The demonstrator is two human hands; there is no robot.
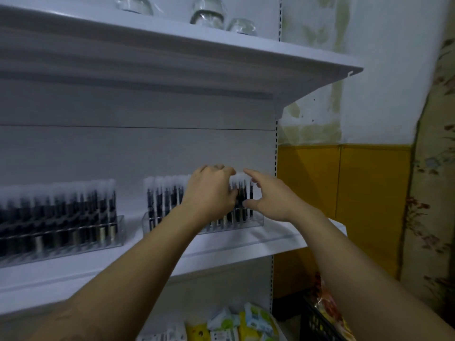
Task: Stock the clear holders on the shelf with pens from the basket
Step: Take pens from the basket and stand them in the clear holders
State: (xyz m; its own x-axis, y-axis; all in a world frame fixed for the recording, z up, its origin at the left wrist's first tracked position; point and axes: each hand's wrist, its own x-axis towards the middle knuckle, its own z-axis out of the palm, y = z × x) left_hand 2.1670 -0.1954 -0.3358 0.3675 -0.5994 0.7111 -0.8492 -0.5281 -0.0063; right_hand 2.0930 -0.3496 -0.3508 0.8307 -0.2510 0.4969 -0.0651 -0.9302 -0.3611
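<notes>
Two clear holders stand on the white shelf point(270, 244), both filled with upright black pens with pale caps. The left holder point(118, 232) is blurred by motion. My left hand point(211, 190) reaches into the right holder point(256, 221), fingers curled around pens point(242, 193) near its right end. My right hand point(268, 195) is just right of those pens, index finger stretched toward the caps and thumb against the pen barrels. Which pens each hand holds is partly hidden by the hands.
An upper shelf point(221, 52) with glass jars point(209, 13) overhangs the holders. Below the pen shelf lie yellow and green packets point(236, 323). A dark crate point(317, 321) with goods sits at the lower right, beside a yellow-tiled wall and a floral curtain point(433, 193).
</notes>
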